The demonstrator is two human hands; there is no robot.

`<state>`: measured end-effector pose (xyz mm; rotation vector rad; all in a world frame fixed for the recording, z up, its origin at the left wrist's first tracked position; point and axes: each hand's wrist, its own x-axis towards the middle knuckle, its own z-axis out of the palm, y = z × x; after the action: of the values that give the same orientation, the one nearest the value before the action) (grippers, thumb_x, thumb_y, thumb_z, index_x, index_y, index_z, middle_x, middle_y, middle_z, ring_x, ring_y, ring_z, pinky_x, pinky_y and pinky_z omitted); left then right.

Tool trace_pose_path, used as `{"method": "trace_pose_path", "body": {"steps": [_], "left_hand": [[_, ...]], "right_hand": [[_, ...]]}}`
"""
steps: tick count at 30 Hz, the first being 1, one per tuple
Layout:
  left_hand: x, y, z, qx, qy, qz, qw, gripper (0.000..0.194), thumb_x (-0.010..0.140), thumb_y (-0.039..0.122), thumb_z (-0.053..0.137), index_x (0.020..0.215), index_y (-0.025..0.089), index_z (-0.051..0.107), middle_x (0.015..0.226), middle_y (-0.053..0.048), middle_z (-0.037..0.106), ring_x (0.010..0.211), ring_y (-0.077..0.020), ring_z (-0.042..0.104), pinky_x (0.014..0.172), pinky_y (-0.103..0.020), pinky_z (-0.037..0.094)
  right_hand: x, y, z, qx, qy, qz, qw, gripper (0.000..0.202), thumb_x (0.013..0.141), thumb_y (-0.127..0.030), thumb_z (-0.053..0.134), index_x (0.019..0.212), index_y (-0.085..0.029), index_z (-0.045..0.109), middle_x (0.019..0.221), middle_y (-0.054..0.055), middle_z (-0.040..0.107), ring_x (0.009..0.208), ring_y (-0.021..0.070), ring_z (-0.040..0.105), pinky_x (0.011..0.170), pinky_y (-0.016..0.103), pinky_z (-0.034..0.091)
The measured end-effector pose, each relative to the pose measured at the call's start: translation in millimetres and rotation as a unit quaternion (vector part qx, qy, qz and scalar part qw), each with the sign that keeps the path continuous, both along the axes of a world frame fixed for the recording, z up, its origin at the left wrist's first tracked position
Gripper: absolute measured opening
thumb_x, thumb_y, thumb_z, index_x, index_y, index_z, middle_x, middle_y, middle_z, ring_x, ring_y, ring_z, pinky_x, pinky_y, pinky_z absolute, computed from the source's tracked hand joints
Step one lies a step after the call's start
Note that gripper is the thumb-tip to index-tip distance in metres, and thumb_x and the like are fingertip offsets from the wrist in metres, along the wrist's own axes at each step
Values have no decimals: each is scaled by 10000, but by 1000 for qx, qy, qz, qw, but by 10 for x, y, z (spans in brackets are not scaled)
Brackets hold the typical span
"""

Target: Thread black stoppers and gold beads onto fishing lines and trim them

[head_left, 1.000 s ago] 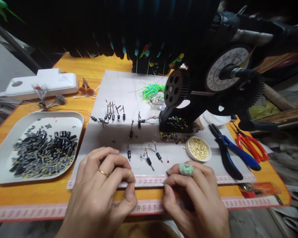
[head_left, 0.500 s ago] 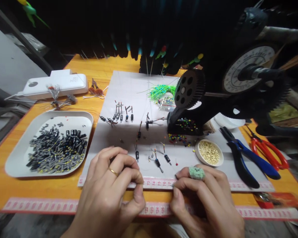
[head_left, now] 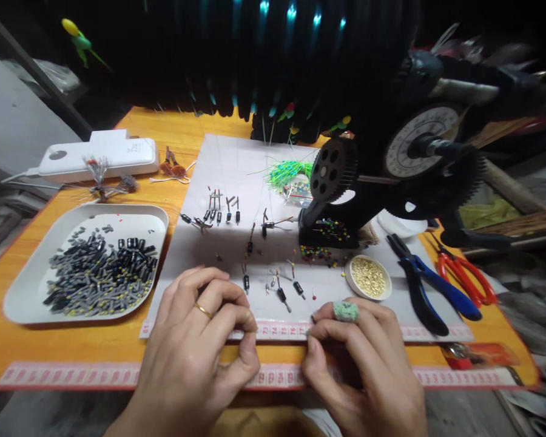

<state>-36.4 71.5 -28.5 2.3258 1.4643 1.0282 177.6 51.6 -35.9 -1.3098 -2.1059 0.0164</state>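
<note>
My left hand (head_left: 200, 340), with a ring on one finger, is closed in a pinch at the front edge of the white board (head_left: 186, 243); what it pinches is too small to make out. To its right, my right hand (head_left: 359, 358) has thumb and index finger pressed together over the pink measuring tape (head_left: 279, 331), with green wrap around one finger. A tiny dark tip shows near its fingertips, but the held thing is unclear. Small black cylinders on wires, one of them a black piece (head_left: 282, 296), lie on the board beyond both hands.
A white tray (head_left: 16, 291) of grey and black pieces stands left. A dark geared machine (head_left: 368, 212) rises behind. Rightward are a bowl of gold beads (head_left: 368, 277), blue pliers (head_left: 450, 292) and red pliers (head_left: 471, 279). A white power strip (head_left: 100, 159) lies back left.
The camera view has shifted, so the machine and pliers appear further left. Both hands keep nearly the same pinching pose and place over the board's front edge.
</note>
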Motion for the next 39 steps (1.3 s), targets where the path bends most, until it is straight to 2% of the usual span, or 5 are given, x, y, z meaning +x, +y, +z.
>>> {"method": "trace_pose_path", "body": {"steps": [8, 14, 18, 30, 39], "left_hand": [[13, -315, 174, 59, -47, -15, 997, 242, 796, 32, 639, 833, 268, 603, 816, -13, 680, 960, -247, 540, 908, -420, 441], [104, -733, -13, -69, -185, -96, 976, 252, 810, -4, 563, 886, 237, 558, 808, -11, 643, 732, -147, 636, 662, -256, 521], [105, -799, -98, -150, -246, -91, 953, 225, 855, 32, 577, 893, 253, 593, 880, -16, 662, 799, -145, 669, 684, -220, 554], [439, -623, 146, -472, -571, -169, 650, 211, 934, 384, 643, 837, 210, 711, 515, 58, 500, 411, -111, 619, 398, -171, 471], [501, -533, 265, -463, -647, -87, 600, 330, 840, 410, 755, 664, 156, 641, 470, 86, 418, 376, -14, 294, 360, -86, 393]], "right_hand": [[-83, -257, 60, -106, 226, 3, 968, 140, 914, -90, 547, 961, -222, 539, 856, 19, 649, 753, 148, 617, 650, 266, 501], [-296, -500, 75, -424, 621, 58, 657, 197, 974, -385, 589, 914, -220, 499, 874, 18, 685, 523, 76, 609, 457, 190, 452], [-355, -607, 107, -456, 688, 97, 557, 241, 940, -382, 663, 900, -193, 517, 726, -24, 667, 545, 71, 650, 539, 183, 498], [-324, -818, 116, -461, 648, 82, 600, 303, 899, -442, 697, 856, -177, 556, 660, -9, 672, 453, 69, 595, 463, 175, 461], [-401, -781, 249, -480, 642, 85, 592, 340, 899, -476, 684, 841, -167, 555, 624, -42, 598, 435, 33, 534, 453, 137, 420]]}}
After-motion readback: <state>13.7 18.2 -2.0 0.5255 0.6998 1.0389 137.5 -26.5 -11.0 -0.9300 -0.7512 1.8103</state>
